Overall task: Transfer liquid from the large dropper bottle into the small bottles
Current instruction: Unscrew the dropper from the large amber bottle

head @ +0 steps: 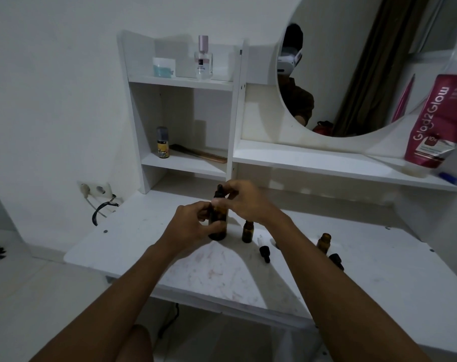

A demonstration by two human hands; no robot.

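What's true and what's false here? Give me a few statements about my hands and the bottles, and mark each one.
1. The left hand grips the large dropper bottle. True.
2. The right hand hangs idle. False: it holds the large dropper bottle's top.
3. Both small bottles are capped. False: the small bottle and the second small bottle stand open, with dropper caps lying on the table.
4. Both small bottles stand upright. True.
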